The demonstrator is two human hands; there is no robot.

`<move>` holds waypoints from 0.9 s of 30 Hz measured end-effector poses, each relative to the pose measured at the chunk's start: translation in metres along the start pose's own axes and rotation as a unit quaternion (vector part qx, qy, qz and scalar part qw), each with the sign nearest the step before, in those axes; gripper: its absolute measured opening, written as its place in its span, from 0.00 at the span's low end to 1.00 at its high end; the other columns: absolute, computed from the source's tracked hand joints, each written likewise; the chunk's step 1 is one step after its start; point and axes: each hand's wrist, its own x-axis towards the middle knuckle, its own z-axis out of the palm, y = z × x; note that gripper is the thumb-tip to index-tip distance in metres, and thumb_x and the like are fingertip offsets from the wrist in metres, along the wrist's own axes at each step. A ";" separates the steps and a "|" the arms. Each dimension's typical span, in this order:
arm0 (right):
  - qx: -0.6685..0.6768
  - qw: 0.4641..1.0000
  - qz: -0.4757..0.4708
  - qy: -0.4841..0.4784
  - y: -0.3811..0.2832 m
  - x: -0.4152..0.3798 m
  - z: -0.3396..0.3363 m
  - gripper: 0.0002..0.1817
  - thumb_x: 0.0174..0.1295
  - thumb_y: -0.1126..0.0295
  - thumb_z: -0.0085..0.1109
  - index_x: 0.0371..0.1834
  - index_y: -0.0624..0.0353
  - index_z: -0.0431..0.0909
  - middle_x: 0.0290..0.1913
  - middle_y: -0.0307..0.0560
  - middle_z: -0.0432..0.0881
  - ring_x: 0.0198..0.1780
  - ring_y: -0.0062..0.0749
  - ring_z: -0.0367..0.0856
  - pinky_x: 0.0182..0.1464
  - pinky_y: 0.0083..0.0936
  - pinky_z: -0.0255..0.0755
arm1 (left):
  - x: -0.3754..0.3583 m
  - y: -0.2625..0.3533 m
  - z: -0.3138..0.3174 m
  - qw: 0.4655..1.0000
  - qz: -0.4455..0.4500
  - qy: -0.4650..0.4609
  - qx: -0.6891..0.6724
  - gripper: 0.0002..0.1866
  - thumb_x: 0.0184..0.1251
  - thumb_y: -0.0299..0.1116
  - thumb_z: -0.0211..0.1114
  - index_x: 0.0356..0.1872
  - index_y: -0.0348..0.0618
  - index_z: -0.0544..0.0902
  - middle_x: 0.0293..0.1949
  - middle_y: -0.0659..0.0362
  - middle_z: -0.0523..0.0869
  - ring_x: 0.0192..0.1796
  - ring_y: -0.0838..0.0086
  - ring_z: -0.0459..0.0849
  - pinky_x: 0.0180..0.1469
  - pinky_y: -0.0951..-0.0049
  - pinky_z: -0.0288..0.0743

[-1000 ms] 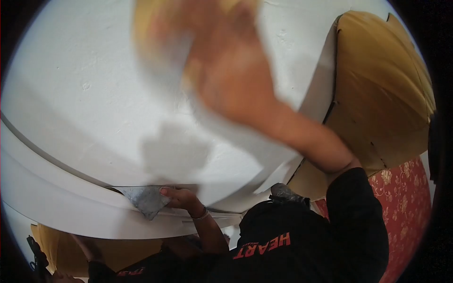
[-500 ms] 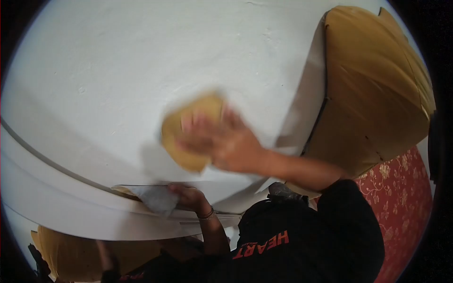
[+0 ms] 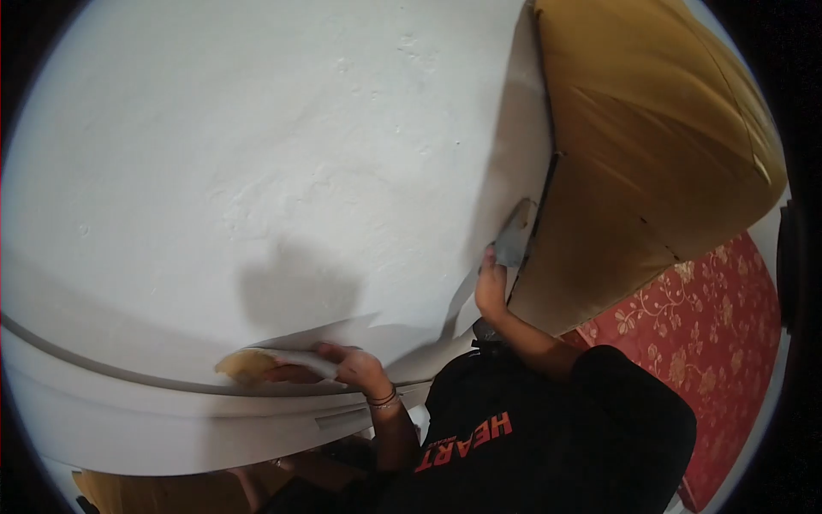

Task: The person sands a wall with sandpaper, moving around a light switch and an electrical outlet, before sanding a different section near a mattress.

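Note:
Low at the left of the head view, my left hand point(image 3: 358, 368) grips a curled sheet of what looks like sandpaper point(image 3: 250, 364), tan at its far end and pale near the fingers. It is held close to the bottom edge of the white surface. Dark bands circle that wrist. On the right, my right hand point(image 3: 491, 287) holds a small grey, pointed piece of sandpaper point(image 3: 512, 244) between its fingers. This piece lies against the white surface, right beside the dark edge of the mustard upholstery.
A broad white surface point(image 3: 377, 154) with small chips and rough patches fills the view. Mustard upholstery point(image 3: 634, 163) bulges out at the right, above red floral fabric point(image 3: 659, 334). Along the lower left runs a pale curved ledge point(image 3: 154, 433), with a reflection below it.
My right hand has moved right and down from the middle of the white surface to the upholstery's edge. My left hand's sheet now shows more tan. The view has shifted.

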 end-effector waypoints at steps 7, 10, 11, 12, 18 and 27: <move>-0.106 0.942 -0.309 0.071 -0.148 0.085 -0.010 0.30 0.63 0.62 0.44 0.67 0.57 0.51 0.69 0.63 0.43 0.69 0.57 0.41 0.67 0.48 0.34 | 0.054 0.037 -0.026 0.920 -0.231 0.054 -0.312 0.29 0.71 0.40 0.44 0.60 0.22 0.52 0.61 0.41 0.62 0.59 0.63 0.66 0.62 0.68 0.60; 0.006 0.933 -0.321 0.162 -0.107 0.096 -0.018 0.30 0.66 0.50 0.37 0.61 0.65 0.60 0.62 0.63 0.60 0.63 0.51 0.58 0.63 0.39 0.49 | 0.030 0.011 -0.007 0.948 -0.087 0.083 -0.296 0.27 0.72 0.36 0.43 0.60 0.22 0.52 0.61 0.41 0.61 0.60 0.65 0.66 0.63 0.69 0.59; 0.011 0.999 -0.025 0.035 -0.080 0.087 -0.031 0.34 0.65 0.46 0.36 0.60 0.68 0.59 0.61 0.61 0.62 0.63 0.47 0.59 0.64 0.32 0.49 | 0.027 0.006 -0.005 0.947 -0.087 0.082 -0.299 0.27 0.72 0.36 0.43 0.60 0.22 0.52 0.61 0.41 0.61 0.60 0.65 0.66 0.63 0.69 0.59; 0.015 0.957 0.274 -0.094 -0.051 0.072 -0.044 0.39 0.63 0.42 0.35 0.60 0.71 0.58 0.59 0.59 0.65 0.63 0.43 0.60 0.65 0.25 0.49 | 0.024 0.002 -0.005 0.960 -0.047 0.077 -0.264 0.27 0.72 0.37 0.44 0.61 0.22 0.52 0.61 0.41 0.61 0.59 0.65 0.66 0.63 0.69 0.59; 0.003 0.965 0.255 0.064 0.001 0.014 -0.017 0.32 0.65 0.47 0.36 0.56 0.68 0.63 0.52 0.61 0.68 0.56 0.44 0.65 0.58 0.32 0.55 | 0.028 0.009 -0.008 0.961 -0.020 0.111 -0.251 0.26 0.71 0.35 0.45 0.60 0.22 0.53 0.61 0.41 0.61 0.59 0.64 0.66 0.62 0.69 0.60; -0.089 0.924 -0.367 -0.059 -0.137 0.044 -0.003 0.26 0.59 0.64 0.47 0.63 0.52 0.62 0.70 0.62 0.41 0.70 0.59 0.36 0.65 0.54 0.32 | 0.016 -0.023 -0.006 0.963 -0.218 0.050 -0.153 0.26 0.72 0.41 0.40 0.54 0.21 0.61 0.54 0.39 0.70 0.49 0.58 0.74 0.54 0.69 0.68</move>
